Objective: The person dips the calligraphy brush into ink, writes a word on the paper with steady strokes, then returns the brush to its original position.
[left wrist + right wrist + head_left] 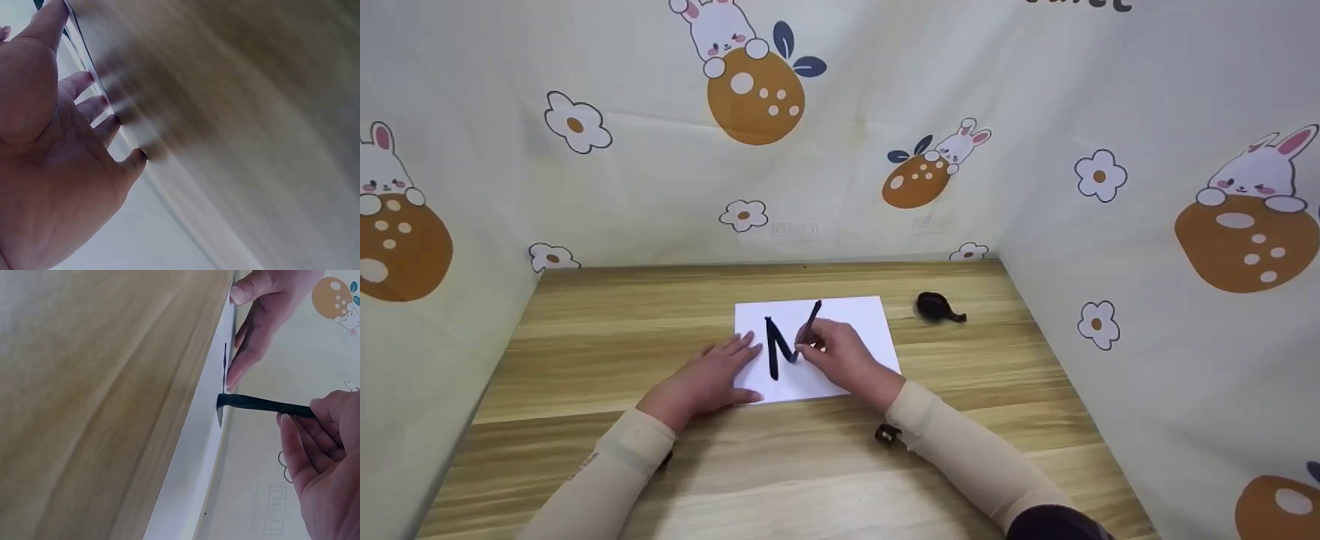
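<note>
A white sheet of paper (817, 384) lies on the wooden table, with thick black strokes (772, 352) on it shaped like part of an M. My right hand (846, 358) pinches a slim dark brush (810, 321) between thumb and fingers. In the right wrist view the brush (264, 404) is held tilted, its dark tip touching the paper (194, 455) at the end of a stroke. My left hand (712, 379) rests with fingers spread on the paper's left side. The left wrist view shows that hand (62, 140) from the palm side, fingertips pressing down.
A small dark dish with a short handle (934, 306) stands right of the paper, near the back of the table (607, 337). A printed cloth (645, 187) with rabbits and flowers hangs behind the table and along both sides.
</note>
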{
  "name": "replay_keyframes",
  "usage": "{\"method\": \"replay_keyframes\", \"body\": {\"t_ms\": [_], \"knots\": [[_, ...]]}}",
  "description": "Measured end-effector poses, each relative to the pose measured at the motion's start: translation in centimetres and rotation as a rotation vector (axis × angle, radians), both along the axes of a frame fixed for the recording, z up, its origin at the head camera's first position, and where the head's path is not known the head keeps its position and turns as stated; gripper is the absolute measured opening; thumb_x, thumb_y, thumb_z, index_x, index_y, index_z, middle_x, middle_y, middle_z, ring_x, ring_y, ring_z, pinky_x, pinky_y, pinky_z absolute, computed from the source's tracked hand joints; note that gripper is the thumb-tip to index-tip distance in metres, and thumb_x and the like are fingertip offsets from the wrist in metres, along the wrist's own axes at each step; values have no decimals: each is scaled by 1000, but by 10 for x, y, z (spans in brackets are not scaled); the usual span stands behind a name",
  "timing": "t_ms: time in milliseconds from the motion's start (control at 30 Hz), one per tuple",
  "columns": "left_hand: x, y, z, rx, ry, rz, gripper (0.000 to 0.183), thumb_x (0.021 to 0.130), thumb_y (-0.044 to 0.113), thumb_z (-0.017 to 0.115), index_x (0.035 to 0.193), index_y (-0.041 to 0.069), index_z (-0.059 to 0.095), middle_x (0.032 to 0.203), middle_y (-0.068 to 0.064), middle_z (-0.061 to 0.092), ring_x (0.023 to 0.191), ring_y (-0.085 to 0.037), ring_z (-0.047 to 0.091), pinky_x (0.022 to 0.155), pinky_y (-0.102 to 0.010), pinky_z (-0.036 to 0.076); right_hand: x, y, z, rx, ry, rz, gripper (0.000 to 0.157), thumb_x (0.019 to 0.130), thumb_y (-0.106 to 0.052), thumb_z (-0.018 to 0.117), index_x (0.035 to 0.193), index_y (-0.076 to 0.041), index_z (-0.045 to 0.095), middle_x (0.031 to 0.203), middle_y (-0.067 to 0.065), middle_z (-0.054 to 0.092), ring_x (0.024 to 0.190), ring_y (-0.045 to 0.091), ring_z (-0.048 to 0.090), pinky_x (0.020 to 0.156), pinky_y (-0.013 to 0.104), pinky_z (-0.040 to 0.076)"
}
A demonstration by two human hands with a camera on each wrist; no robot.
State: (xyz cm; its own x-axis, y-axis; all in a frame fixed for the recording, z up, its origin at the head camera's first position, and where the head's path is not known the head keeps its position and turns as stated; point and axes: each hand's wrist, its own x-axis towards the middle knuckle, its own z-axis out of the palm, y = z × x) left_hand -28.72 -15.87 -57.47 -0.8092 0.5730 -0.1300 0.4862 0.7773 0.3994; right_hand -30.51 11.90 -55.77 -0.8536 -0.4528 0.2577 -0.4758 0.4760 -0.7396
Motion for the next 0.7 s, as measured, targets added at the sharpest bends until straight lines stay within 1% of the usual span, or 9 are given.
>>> {"method": "replay_keyframes", "body": {"t_ms": [233, 433, 567, 700], "knots": [[0, -1, -2, 9, 10, -9, 91, 102, 49, 78, 168, -1, 42, 178, -27, 28, 164, -52, 25, 125, -79, 22, 4, 3, 1, 19, -3, 22, 5, 104, -6, 76, 105, -11, 78, 98, -3, 80, 92, 7, 73, 86, 28, 63], [-1, 0, -1, -3, -8, 6, 92, 102, 52, 77, 169, 1, 41, 180, -24, 26, 165, -49, 24, 126, -78, 21, 7, 5, 2, 16, -12, 34, 6, 104, -6, 76, 103, -12, 77, 97, 3, 81, 91, 7, 73, 85, 28, 63], [-1, 0, -2, -11, -13, 6, 92, 102, 53, 76, 170, 2, 40, 180, -23, 26, 166, -48, 23, 127, -78, 21, 10, 6, 4, 18, -24, 46, 2, 105, -8, 76, 105, -9, 78, 98, 1, 80, 92, 6, 73, 85, 28, 62], [-1, 0, -1, -13, -16, 5, 91, 103, 53, 76, 170, 2, 40, 180, -23, 26, 166, -47, 23, 127, -76, 21, 12, 8, 5, 15, -34, 61, 5, 106, -10, 75, 107, -6, 78, 97, -4, 79, 93, 6, 73, 85, 28, 62]]}}
